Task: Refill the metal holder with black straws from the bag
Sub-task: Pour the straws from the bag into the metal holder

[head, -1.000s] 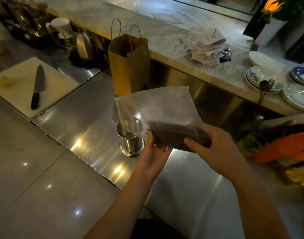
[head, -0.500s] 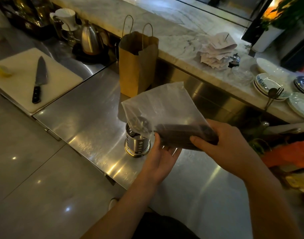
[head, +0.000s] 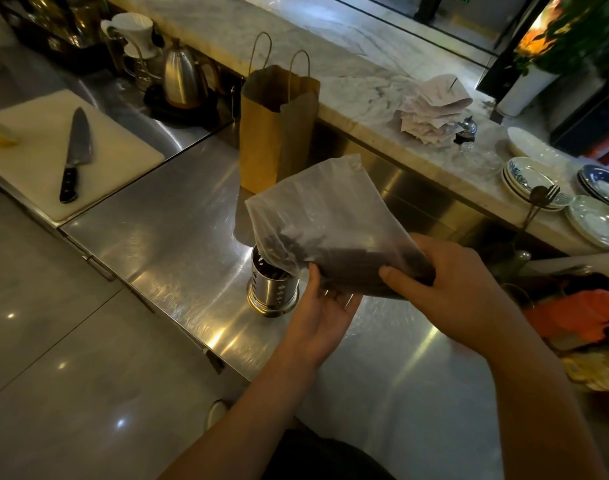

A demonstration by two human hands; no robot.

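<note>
A clear plastic bag (head: 325, 209) holding a bundle of black straws (head: 358, 268) is tilted over the steel counter, its low left corner over the mouth of the metal holder (head: 272, 294). Some straw ends show inside the bag right above the holder's rim. My right hand (head: 445, 289) grips the bag and the straw bundle from the right. Below the bag, my left hand (head: 322, 310) pinches its lower edge between thumb and fingers, just right of the holder. The holder stands upright, its inside dark.
A brown paper bag (head: 277, 129) stands behind the holder. To the far left, a knife (head: 75, 150) lies on a white cutting board (head: 36, 168). A kettle (head: 183, 81) is behind it. Stacked plates (head: 531, 183) and paper slips (head: 434, 109) sit on the marble ledge.
The bag has tipped further, and the straws have slid toward its lower left corner over the holder. Both hands keep their hold.
</note>
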